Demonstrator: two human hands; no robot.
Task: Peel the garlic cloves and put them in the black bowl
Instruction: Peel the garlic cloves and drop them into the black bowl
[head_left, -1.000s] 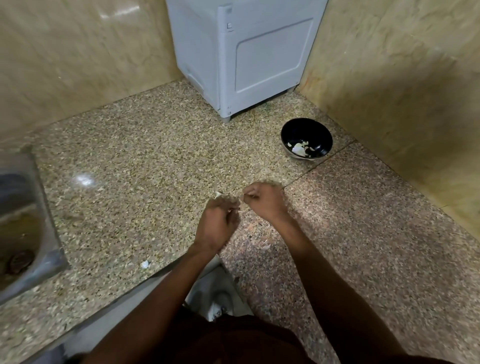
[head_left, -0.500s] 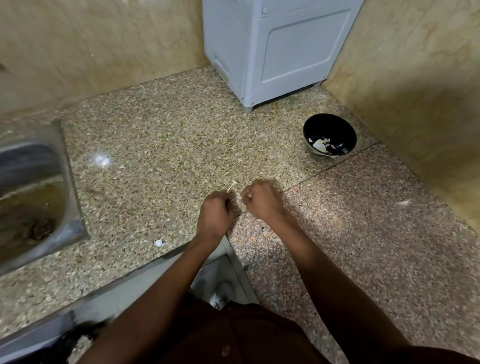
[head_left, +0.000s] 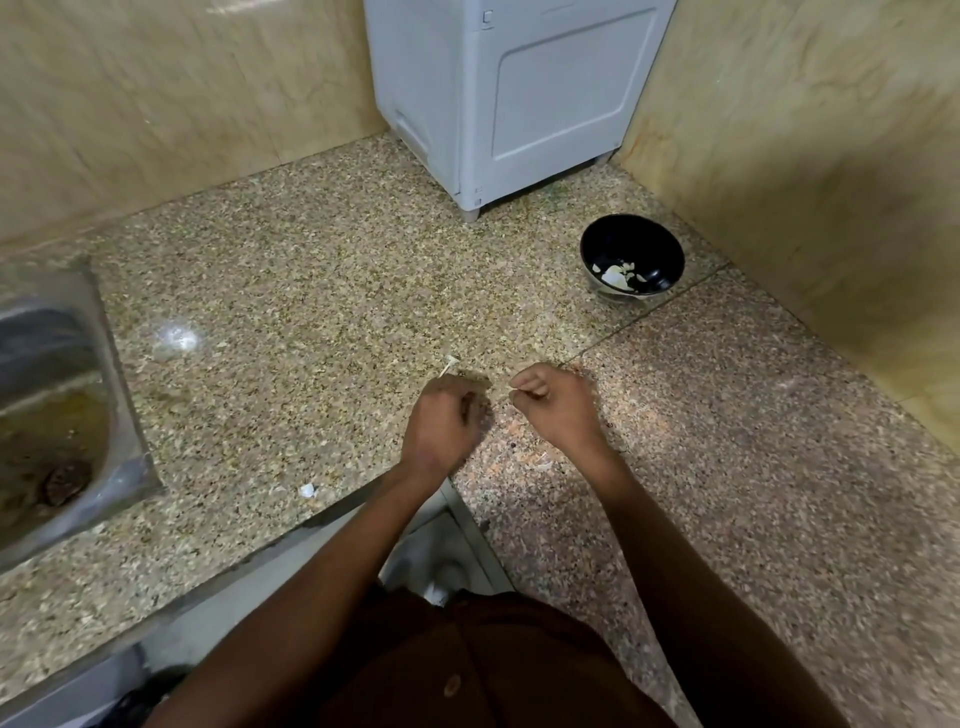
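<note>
Steel sink (head_left: 119, 415), grey appliance (head_left: 519, 93)

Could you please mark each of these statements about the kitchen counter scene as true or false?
1. The black bowl holds some pale pieces. True.
2. The bowl sits left of the sink. False: the sink is at the far left; the bowl is at the right.
3. Both hands are curled close together over the counter. True: left hand, right hand.
4. The right hand rests inside the bowl. False: it is well short of it.
5. A white appliance stands behind the bowl. True.
</note>
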